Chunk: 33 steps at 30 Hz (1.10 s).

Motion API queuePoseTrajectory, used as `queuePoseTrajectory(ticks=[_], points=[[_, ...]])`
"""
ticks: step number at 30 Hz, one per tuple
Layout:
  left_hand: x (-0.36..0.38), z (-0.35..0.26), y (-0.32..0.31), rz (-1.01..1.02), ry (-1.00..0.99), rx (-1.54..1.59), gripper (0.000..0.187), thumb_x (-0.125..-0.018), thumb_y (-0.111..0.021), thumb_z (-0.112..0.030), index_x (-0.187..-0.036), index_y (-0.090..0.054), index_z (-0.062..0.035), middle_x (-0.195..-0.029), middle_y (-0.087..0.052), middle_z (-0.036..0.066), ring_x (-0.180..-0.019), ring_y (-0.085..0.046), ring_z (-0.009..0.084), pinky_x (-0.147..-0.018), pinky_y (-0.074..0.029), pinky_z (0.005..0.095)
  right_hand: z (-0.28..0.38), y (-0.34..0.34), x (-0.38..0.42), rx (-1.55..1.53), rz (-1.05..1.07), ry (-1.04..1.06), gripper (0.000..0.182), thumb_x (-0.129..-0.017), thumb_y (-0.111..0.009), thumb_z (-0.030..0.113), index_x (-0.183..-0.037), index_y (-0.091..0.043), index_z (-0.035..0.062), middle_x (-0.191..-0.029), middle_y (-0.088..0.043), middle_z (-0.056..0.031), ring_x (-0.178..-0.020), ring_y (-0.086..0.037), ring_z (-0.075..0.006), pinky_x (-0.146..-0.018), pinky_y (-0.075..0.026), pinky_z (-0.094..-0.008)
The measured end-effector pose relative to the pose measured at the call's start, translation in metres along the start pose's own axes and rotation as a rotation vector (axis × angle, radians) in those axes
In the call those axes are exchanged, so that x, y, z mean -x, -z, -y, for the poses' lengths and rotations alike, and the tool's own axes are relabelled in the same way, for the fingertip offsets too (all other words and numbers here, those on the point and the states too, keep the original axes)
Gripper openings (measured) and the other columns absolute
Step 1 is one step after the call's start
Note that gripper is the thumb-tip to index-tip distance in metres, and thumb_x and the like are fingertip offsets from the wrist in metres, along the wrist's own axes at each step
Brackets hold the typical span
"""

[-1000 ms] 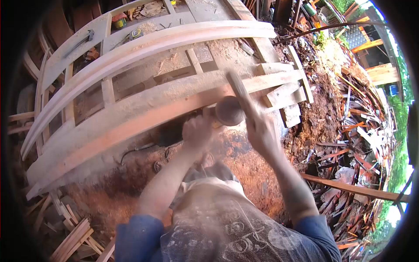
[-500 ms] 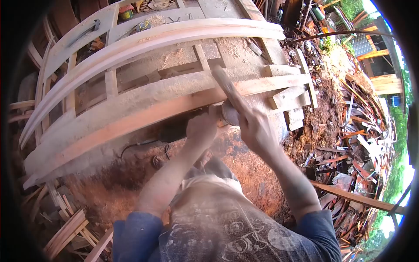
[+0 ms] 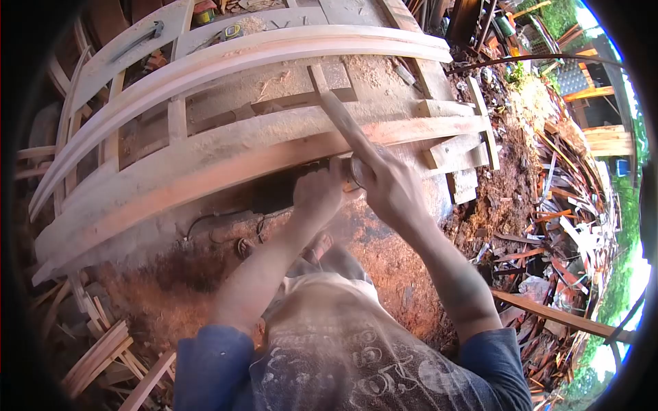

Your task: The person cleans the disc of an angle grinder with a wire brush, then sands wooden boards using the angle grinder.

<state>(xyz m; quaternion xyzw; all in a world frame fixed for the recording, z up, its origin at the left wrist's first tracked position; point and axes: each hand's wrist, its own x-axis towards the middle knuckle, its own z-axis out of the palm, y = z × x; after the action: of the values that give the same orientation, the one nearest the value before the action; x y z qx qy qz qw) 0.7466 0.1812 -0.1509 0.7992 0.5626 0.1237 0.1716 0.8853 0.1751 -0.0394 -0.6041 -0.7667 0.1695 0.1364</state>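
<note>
A dark corded angle grinder (image 3: pixel 273 194) lies along the near side of a curved wooden beam (image 3: pixel 226 177), its cord trailing to the left. My left hand (image 3: pixel 317 197) is wrapped round it near its round disc end. Closed round a long wooden stick (image 3: pixel 340 118) is my right hand (image 3: pixel 396 188), right beside the disc. That stick slants up and to the left, overlapping the beam in this view. Dust covers the beam's top, while its near face shows fresh pinkish wood.
Another curved beam (image 3: pixel 240 55) lies farther back across the bench. Behind it are a tape measure (image 3: pixel 234 31) and a metal clamp-like tool (image 3: pixel 140 40). Short wooden blocks (image 3: pixel 456 152) sit at the right end. Wood scraps (image 3: pixel 548 233) litter the ground at right.
The wooden stick has shifted, its far end now farther up and left. My right hand has moved slightly left, while my left hand stays nearly in place.
</note>
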Motion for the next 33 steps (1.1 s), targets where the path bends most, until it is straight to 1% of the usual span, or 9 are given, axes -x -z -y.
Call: queuePoseTrajectory(ticks=[4,7,9,15,20,23,25,30,33], points=[[0.001,0.003,-0.006,-0.195,-0.089,-0.116,0.086,-0.07,-0.078,-0.065,-0.12,-0.052,-0.0008,-0.063,-0.066,0.009,-0.061,-0.072,0.0253,-0.055,-0.058,0.0359,0.002,0.012,0.016,-0.045,-0.111,-0.04,0.054,-0.095,-0.054,0.01,-0.148,-0.046,0.0182,-0.079,-0.067,-0.0177,-0.062,-0.064,-0.0304,-0.062,-0.052,-0.0435],[0.001,0.0,0.0,-0.027,-0.028,-0.042,0.086,-0.069,-0.079,-0.065,-0.12,-0.052,-0.0008,-0.063,-0.065,0.009,-0.061,-0.071,0.026,-0.056,-0.058,0.0365,0.003,0.047,0.099,0.014,0.003,-0.303,0.05,-0.095,-0.055,0.006,-0.144,-0.054,0.0167,-0.086,-0.072,-0.0171,-0.058,-0.066,-0.0209,-0.052,-0.055,-0.0397],[0.003,0.005,-0.007,-0.224,-0.105,-0.087,0.083,-0.07,-0.078,-0.066,-0.117,-0.052,-0.0016,-0.064,-0.066,0.009,-0.061,-0.071,0.0263,-0.055,-0.058,0.0374,-0.017,0.043,0.152,0.053,0.028,-0.321,0.052,-0.096,-0.054,0.007,-0.147,-0.049,0.0148,-0.085,-0.072,-0.0185,-0.057,-0.066,-0.0195,-0.053,-0.059,-0.039],[0.001,0.001,-0.007,-0.119,-0.06,-0.003,0.077,-0.072,-0.076,-0.067,-0.109,-0.052,-0.0034,-0.064,-0.065,0.009,-0.059,-0.07,0.0268,-0.052,-0.057,0.0385,-0.043,0.003,0.031,0.032,-0.076,-0.16,0.054,-0.096,-0.054,0.009,-0.149,-0.046,0.0163,-0.077,-0.067,-0.0223,-0.053,-0.063,-0.0327,-0.054,-0.052,-0.0433],[-0.001,-0.004,0.004,-0.058,-0.016,-0.056,0.076,-0.072,-0.076,-0.067,-0.106,-0.053,-0.0039,-0.06,-0.063,0.007,-0.056,-0.069,0.0254,-0.051,-0.056,0.0373,-0.024,0.027,0.025,-0.031,-0.191,-0.066,0.053,-0.098,-0.053,0.013,-0.15,-0.044,0.0183,-0.068,-0.064,-0.0183,-0.048,-0.059,-0.0297,-0.051,-0.049,-0.0419],[0.005,0.003,-0.01,-0.205,-0.091,-0.1,0.076,-0.071,-0.076,-0.068,-0.106,-0.054,-0.0041,-0.058,-0.062,0.005,-0.056,-0.069,0.0247,-0.051,-0.056,0.0368,-0.01,0.045,0.105,0.058,-0.026,-0.206,0.052,-0.099,-0.053,0.013,-0.15,-0.046,0.0193,-0.069,-0.067,-0.0127,-0.048,-0.058,-0.0174,-0.046,-0.05,-0.0376],[0.004,0.008,-0.017,-0.438,-0.173,-0.228,0.075,-0.072,-0.076,-0.067,-0.106,-0.054,-0.0042,-0.057,-0.061,0.005,-0.056,-0.069,0.0248,-0.051,-0.056,0.0368,0.001,0.045,0.134,0.012,0.073,-0.236,0.051,-0.097,-0.055,0.009,-0.148,-0.048,0.0093,-0.071,-0.068,-0.0169,-0.055,-0.064,-0.0214,-0.05,-0.052,-0.04],[-0.002,-0.004,0.002,0.003,0.019,-0.012,0.075,-0.075,-0.071,-0.07,-0.106,-0.054,-0.0037,-0.06,-0.065,0.007,-0.057,-0.07,0.0239,-0.05,-0.056,0.0364,-0.014,0.016,0.016,0.008,-0.002,-0.158,0.05,-0.098,-0.053,0.013,-0.147,-0.047,0.0169,-0.078,-0.067,-0.024,-0.062,-0.067,-0.036,-0.056,-0.051,-0.0482],[0.002,-0.004,0.003,-0.077,-0.055,-0.1,0.073,-0.077,-0.07,-0.069,-0.103,-0.055,-0.0034,-0.059,-0.064,0.007,-0.054,-0.069,0.0243,-0.047,-0.055,0.0366,-0.007,0.027,0.007,-0.023,-0.009,-0.189,0.049,-0.1,-0.05,0.018,-0.148,-0.044,0.0204,-0.082,-0.067,-0.0261,-0.067,-0.068,-0.0407,-0.06,-0.051,-0.0513]])
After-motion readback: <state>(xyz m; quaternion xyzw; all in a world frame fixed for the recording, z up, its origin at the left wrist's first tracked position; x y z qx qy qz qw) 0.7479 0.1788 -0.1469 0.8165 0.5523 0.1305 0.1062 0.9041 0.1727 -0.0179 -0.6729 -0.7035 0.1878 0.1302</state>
